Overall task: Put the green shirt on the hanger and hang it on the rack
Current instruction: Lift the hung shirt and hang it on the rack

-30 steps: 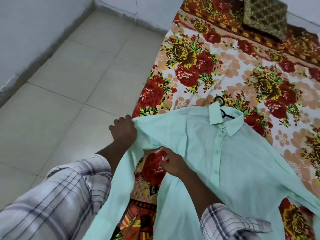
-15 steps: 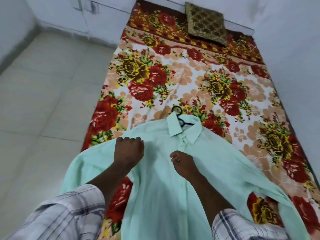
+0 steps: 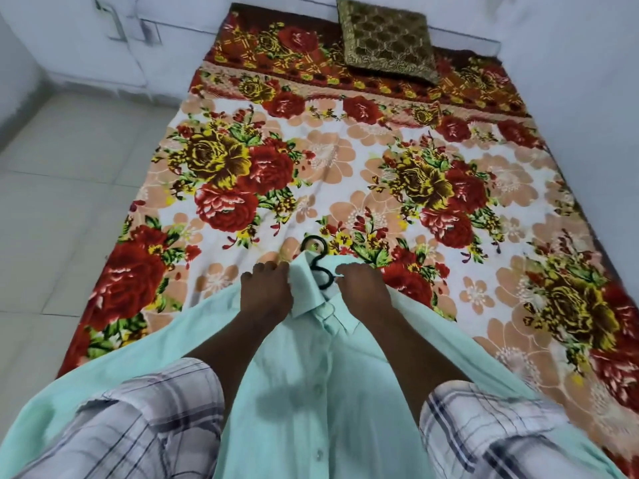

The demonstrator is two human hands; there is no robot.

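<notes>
Head cam looking down, so here's the count. One light green button-front shirt (image 3: 311, 392) is lying front-up on one big floral blanket in red, yellow and peach (image 3: 345, 160) that covers a low bed. The collar points away from the person, and the lower part of the shirt runs out of the bottom of the shot. One black hanger with a curved hook (image 3: 320, 267) is tucked inside the shirt. Only the hook and neck show, poking out of the open collar and resting on the blanket.

Two hands are in view, both right at the collar with the hook between them. The left hand (image 3: 266, 292) has its fingers curled over the shirt's top edge just left of the collar, holding the fabric. The right hand (image 3: 363, 292) grips the collar on the other side, fingertips nearly touching the hanger neck. Both forearms lie over the shirt front, coming out of two grey-and-white plaid sleeves (image 3: 155, 416).

I can make out two buttons clearly down the placket, the rest are too blurry. One gold-brown patterned cushion (image 3: 387, 39) sits at the far end of the bed. A pale tiled floor (image 3: 69, 202) is on the left.
</notes>
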